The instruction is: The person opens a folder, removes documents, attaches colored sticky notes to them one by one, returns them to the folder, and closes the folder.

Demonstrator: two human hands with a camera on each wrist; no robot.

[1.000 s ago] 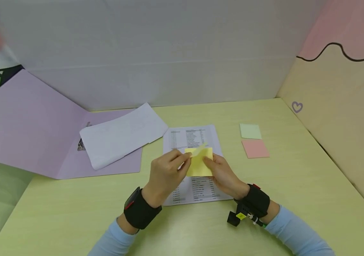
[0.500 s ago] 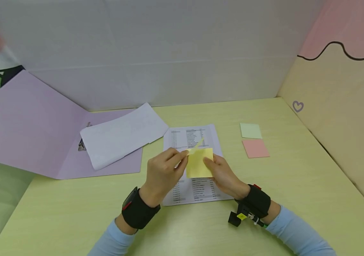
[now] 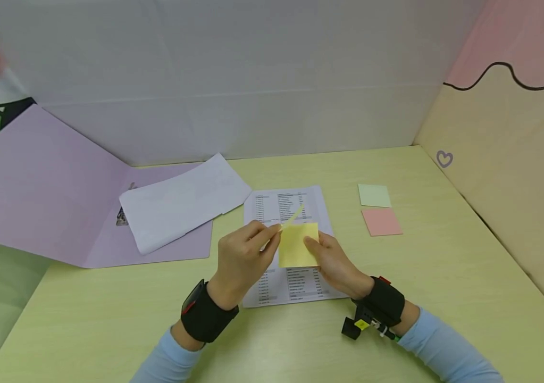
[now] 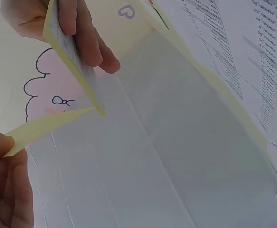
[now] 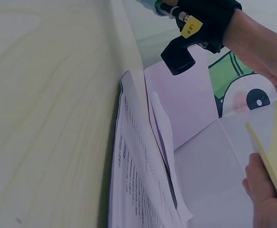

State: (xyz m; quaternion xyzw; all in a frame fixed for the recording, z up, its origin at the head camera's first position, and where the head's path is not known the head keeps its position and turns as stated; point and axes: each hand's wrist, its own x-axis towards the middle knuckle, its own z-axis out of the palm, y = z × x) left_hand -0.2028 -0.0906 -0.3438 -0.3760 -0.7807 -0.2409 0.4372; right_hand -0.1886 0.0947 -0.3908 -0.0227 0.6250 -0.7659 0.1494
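A yellow sticky note pad [image 3: 299, 250] is held over the printed sheets by my right hand [image 3: 341, 268], thumb on its face and the other fingers behind. My left hand [image 3: 243, 260] pinches the corner of the pad's top sticky note [image 4: 48, 124] between thumb and fingertips. In the left wrist view that note is lifted off the pad along most of its length and joins it only at one edge. Fingers of the right hand [image 4: 83, 40] show behind the pad there. In the right wrist view the pad [image 5: 264, 156] stands edge-on above the right fingers.
Printed sheets [image 3: 295, 290] lie under the hands. On the left an open purple folder [image 3: 104, 239] bears folded white paper [image 3: 183, 205]. Green [image 3: 374, 196] and pink [image 3: 382, 222] sticky notes lie at the right. A grey panel [image 3: 272, 122] stands behind the table.
My left hand has drawn slightly left and toward me, lifting the top yellow note further from the pad. The right hand has stayed nearly still, tilting the pad a little.
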